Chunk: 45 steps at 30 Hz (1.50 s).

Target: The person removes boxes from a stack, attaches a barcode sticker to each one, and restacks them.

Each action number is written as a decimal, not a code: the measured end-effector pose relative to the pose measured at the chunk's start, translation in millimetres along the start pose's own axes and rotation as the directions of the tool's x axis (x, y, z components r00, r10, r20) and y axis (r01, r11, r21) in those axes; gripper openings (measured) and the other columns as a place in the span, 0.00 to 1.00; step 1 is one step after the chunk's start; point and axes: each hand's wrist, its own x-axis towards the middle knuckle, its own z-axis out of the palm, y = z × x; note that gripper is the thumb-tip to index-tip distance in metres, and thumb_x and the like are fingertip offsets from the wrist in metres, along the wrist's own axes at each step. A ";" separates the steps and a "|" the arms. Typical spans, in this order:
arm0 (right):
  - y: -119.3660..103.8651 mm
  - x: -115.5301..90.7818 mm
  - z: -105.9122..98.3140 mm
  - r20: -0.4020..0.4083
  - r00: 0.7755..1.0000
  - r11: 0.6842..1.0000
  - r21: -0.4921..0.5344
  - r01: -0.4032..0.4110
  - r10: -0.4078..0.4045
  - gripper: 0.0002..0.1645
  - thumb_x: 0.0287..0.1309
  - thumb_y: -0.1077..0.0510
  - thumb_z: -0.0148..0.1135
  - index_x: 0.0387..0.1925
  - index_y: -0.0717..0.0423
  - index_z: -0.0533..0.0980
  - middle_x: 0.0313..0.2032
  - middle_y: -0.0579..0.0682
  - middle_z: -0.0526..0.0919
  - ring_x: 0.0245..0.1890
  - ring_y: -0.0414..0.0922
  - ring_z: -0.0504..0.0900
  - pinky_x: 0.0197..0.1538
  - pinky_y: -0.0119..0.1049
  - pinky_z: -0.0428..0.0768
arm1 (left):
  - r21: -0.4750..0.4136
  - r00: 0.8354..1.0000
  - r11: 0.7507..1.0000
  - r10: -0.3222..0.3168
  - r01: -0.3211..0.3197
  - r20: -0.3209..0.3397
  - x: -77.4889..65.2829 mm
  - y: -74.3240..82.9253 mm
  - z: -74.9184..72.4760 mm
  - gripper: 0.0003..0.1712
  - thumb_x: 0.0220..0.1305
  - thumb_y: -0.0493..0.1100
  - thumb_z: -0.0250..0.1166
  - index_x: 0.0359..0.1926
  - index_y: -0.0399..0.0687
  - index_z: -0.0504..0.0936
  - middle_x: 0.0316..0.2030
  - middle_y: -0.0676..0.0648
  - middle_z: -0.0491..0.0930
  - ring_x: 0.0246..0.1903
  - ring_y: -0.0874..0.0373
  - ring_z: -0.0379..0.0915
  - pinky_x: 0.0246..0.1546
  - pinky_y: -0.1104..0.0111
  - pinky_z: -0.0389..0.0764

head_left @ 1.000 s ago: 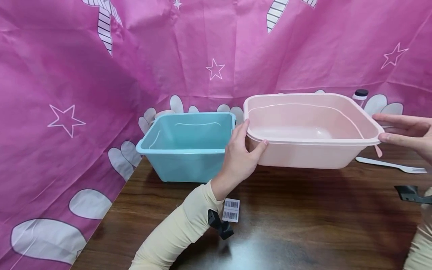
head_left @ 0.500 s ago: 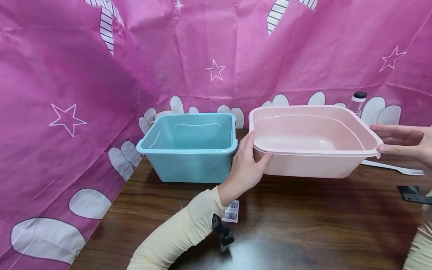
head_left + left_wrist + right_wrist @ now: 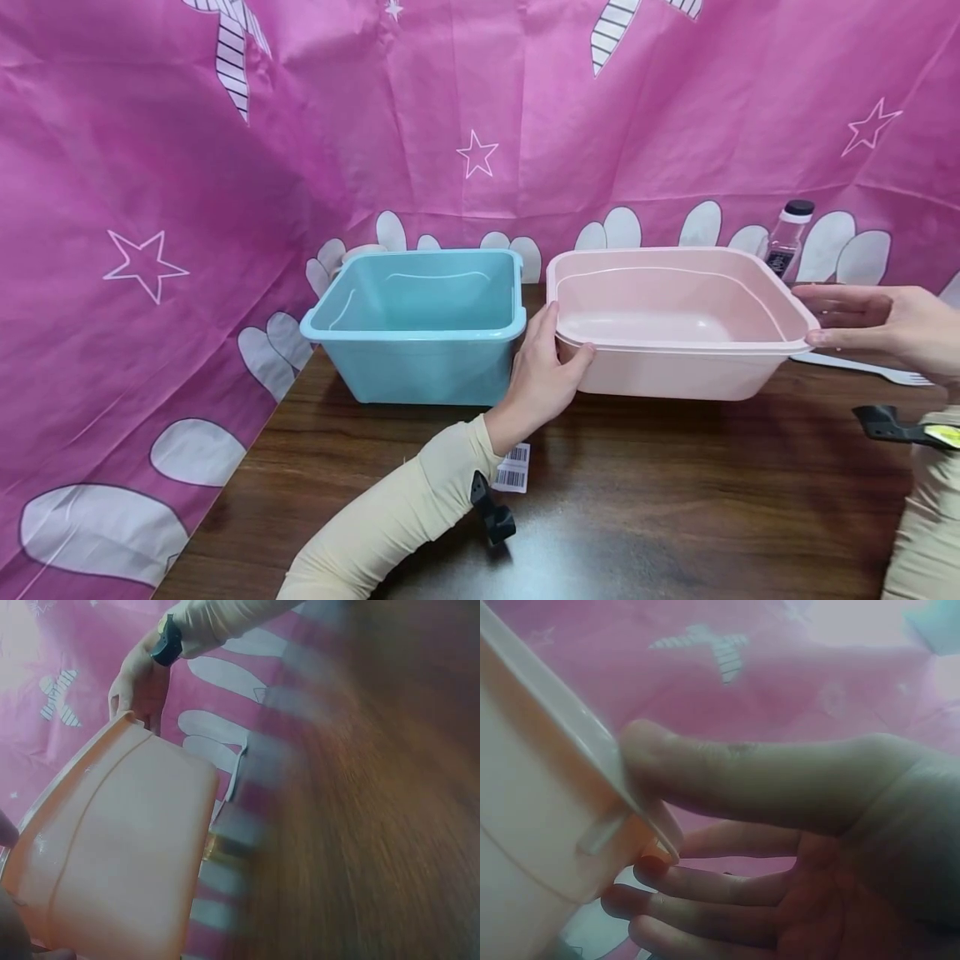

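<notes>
A pink plastic basin [image 3: 675, 375] is level between my two hands, right of a light blue plastic bin [image 3: 420, 367]. My left hand [image 3: 543, 379] grips its left front corner, thumb on the front wall and fingers at the left side. At the right end my right hand [image 3: 892, 325] pinches the rim. In the right wrist view, the thumb of that hand [image 3: 757, 776] presses the basin's rim [image 3: 574, 724] from above, with fingers below. The left wrist view shows the basin's outer wall [image 3: 135, 832]. Whether its base touches the table cannot be told.
Behind the basin's right end stands a clear bottle [image 3: 787, 242] with a black cap. A white fork [image 3: 862, 365] lies on the wooden table [image 3: 675, 500] at the right. Partly behind my left wrist is a barcode label [image 3: 513, 475]. A pink curtain [image 3: 360, 125] hangs behind.
The pink basin has come down in both hands, first slightly right, then back left, with its right end shifting left. More of the bottle shows. The blue bin has stayed put.
</notes>
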 end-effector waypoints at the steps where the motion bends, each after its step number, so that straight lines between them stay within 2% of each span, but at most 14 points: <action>1: -0.8 0.6 0.6 0.003 1.000 1.000 -0.010 -0.006 0.006 0.38 0.61 0.64 0.68 0.67 0.29 0.71 0.40 0.20 0.83 0.40 0.18 0.80 0.37 0.18 0.79 | 0.004 1.000 1.000 -0.005 0.005 -0.001 0.4 -0.7 0.0 0.44 0.68 0.45 0.64 0.78 0.43 0.53 0.76 0.43 0.56 0.71 0.49 0.61 0.72 0.52 0.66; 6: -3.2 3.9 3.1 0.038 0.999 0.998 -0.058 -0.034 0.036 0.37 0.63 0.59 0.68 0.70 0.34 0.68 0.41 0.19 0.82 0.41 0.18 0.79 0.36 0.19 0.79 | 0.011 1.000 1.000 -0.015 0.015 -0.008 2.0 -3.5 0.2 0.44 0.68 0.45 0.64 0.78 0.43 0.53 0.76 0.44 0.57 0.71 0.50 0.61 0.73 0.53 0.65; 12: -3.3 6.8 3.1 0.052 0.998 0.989 -0.145 -0.036 0.044 0.40 0.63 0.54 0.69 0.73 0.43 0.65 0.40 0.17 0.80 0.40 0.18 0.77 0.36 0.20 0.79 | 0.017 1.000 1.000 -0.021 0.021 -0.002 4.2 -6.2 0.5 0.43 0.68 0.45 0.63 0.78 0.43 0.54 0.76 0.43 0.57 0.71 0.49 0.61 0.74 0.52 0.63; 17: -2.0 9.7 3.3 0.085 0.995 0.989 -0.136 -0.048 0.060 0.41 0.64 0.53 0.68 0.74 0.41 0.63 0.42 0.14 0.77 0.42 0.16 0.75 0.37 0.21 0.79 | 0.051 0.999 0.997 -0.054 0.054 -0.004 6.3 -9.1 1.2 0.43 0.68 0.46 0.63 0.78 0.42 0.54 0.76 0.44 0.57 0.73 0.51 0.59 0.75 0.54 0.62; 25: -2.6 11.0 5.1 0.123 0.990 0.992 -0.115 -0.050 0.064 0.39 0.65 0.53 0.67 0.75 0.40 0.64 0.44 0.15 0.78 0.45 0.16 0.75 0.39 0.22 0.79 | 0.057 0.996 0.995 -0.087 0.087 -0.001 6.3 -10.8 0.7 0.43 0.68 0.46 0.62 0.78 0.42 0.54 0.76 0.44 0.57 0.73 0.51 0.59 0.75 0.54 0.61; 31: -0.8 13.4 5.9 0.127 0.988 0.981 -0.182 -0.067 0.091 0.42 0.64 0.48 0.68 0.76 0.44 0.62 0.41 0.12 0.75 0.42 0.14 0.72 0.38 0.23 0.78 | 0.057 0.995 0.994 -0.096 0.096 0.001 6.9 -12.1 1.9 0.43 0.69 0.46 0.62 0.78 0.42 0.54 0.76 0.45 0.57 0.73 0.51 0.59 0.75 0.55 0.61; 35: 0.6 13.4 7.6 0.128 0.988 0.983 -0.175 -0.060 0.083 0.43 0.64 0.49 0.68 0.76 0.48 0.61 0.42 0.12 0.75 0.43 0.14 0.73 0.38 0.23 0.79 | 0.057 0.994 0.993 -0.107 0.107 0.008 6.8 -13.2 2.6 0.43 0.69 0.47 0.62 0.78 0.43 0.54 0.77 0.45 0.56 0.73 0.51 0.59 0.75 0.54 0.61; 41: 2.9 14.5 9.9 0.128 0.988 0.983 -0.173 -0.063 0.085 0.44 0.64 0.49 0.68 0.77 0.44 0.61 0.42 0.12 0.75 0.43 0.13 0.72 0.38 0.23 0.78 | 0.059 0.993 0.991 -0.119 0.118 0.009 6.6 -13.9 3.0 0.43 0.69 0.47 0.62 0.79 0.43 0.53 0.77 0.45 0.56 0.73 0.50 0.59 0.75 0.54 0.61; 45: 3.7 16.4 10.4 0.138 0.986 0.981 -0.180 -0.066 0.092 0.44 0.64 0.48 0.68 0.76 0.49 0.61 0.42 0.11 0.75 0.43 0.13 0.71 0.38 0.23 0.78 | 0.058 0.992 0.990 -0.128 0.127 0.009 7.1 -13.1 3.1 0.44 0.68 0.47 0.63 0.79 0.45 0.54 0.77 0.46 0.57 0.73 0.50 0.60 0.75 0.53 0.61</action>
